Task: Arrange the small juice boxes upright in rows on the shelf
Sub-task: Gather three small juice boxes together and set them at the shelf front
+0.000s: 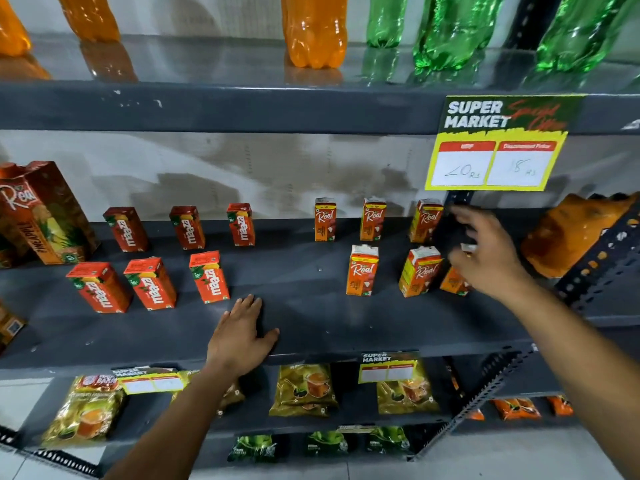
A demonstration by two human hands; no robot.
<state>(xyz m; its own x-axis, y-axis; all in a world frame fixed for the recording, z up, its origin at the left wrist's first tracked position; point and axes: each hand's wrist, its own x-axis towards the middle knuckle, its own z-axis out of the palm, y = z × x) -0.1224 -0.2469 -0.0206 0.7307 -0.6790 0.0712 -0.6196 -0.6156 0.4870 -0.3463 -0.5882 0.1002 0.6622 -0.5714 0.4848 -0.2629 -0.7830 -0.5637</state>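
The left hand (242, 336) lies flat, palm down, on the grey shelf (311, 317), its fingers (247, 306) straight and loosely together, holding nothing. The right hand (485, 252) reaches forward with the arm stretched; its fingers are blurred, so I cannot tell their grip. Below its fingertips an orange juice box (453, 282) is partly hidden. Left of the fingers, cardboard Real boxes (362, 270) stand upright, long axis vertical, in two rows.

Both forearms are bare, no sleeves; the right hand (485, 252) is blurred.
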